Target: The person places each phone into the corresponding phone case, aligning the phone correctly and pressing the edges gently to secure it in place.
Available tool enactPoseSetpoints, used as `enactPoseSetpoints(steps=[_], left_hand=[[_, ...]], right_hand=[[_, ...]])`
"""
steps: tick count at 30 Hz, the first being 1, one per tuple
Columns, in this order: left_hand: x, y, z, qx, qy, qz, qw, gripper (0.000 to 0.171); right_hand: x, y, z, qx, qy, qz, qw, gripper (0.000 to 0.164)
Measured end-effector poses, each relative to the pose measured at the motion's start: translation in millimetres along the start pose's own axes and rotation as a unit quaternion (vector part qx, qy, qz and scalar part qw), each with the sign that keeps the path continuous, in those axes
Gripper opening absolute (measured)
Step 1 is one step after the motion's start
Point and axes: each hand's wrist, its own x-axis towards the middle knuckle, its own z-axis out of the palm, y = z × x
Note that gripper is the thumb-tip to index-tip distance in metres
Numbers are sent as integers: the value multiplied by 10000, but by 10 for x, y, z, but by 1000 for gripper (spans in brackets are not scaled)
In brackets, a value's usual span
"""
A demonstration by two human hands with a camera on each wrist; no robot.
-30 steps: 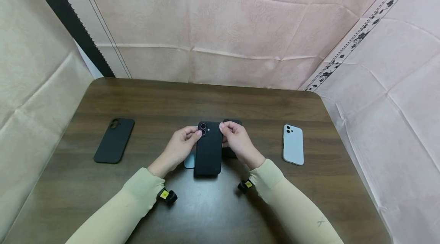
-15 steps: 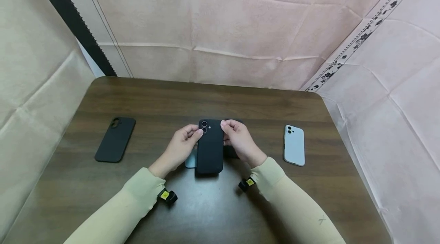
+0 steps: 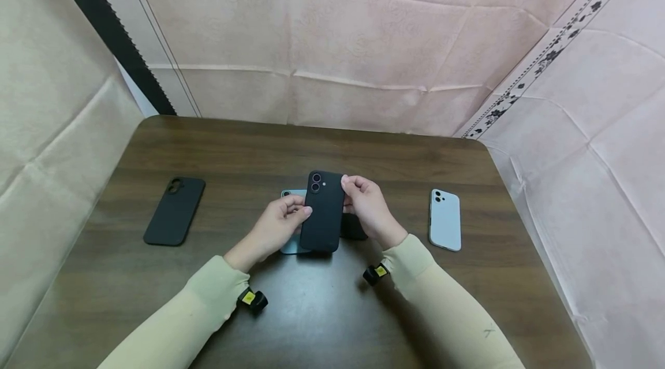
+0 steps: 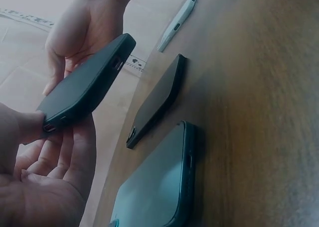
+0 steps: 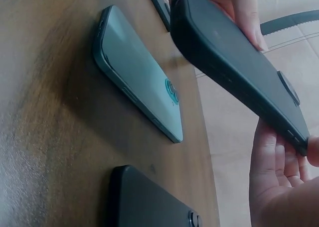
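A phone in a black case (image 3: 322, 222) is held up off the table between both hands, its camera lenses at the top left. My left hand (image 3: 274, 227) pinches the left edge around mid-length, with the thumb on the back and fingers underneath. At the upper right corner, my right hand (image 3: 370, 210) pinches the case between thumb and fingers. Behind and below it lies a light blue phone (image 3: 294, 246), partly covered in the head view but plain in the right wrist view. A black phone (image 5: 149, 202) lies to its right, mostly hidden in the head view.
A black phone case (image 3: 174, 213) with a camera cutout lies on the left of the brown wooden table (image 3: 249, 146). On the right lies a pale blue phone (image 3: 444, 222). Light cloth sheets (image 3: 363, 40) hang around the back and sides.
The cased phone has moved up and slightly right, tilting a little, and uncovers more of the light blue phone. My left hand has slipped from the camera corner down the left edge.
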Motion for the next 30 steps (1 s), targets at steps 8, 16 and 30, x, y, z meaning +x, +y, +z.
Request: enactPoseSetpoints(steps=[8,16,30], left_hand=[[-19,-6,36,144,191,9,9997,21],[-26,4,50,118,391,49,9992,23],[-4,55,-38,-306,823,96,9961,27]], right_hand=[[-3,73,-10,-12,-84,-86,9999,33],[-37,77,-24,-73,-311,-113,9994,33],[-138,131,-61,-601,-1304,225,9894,36]])
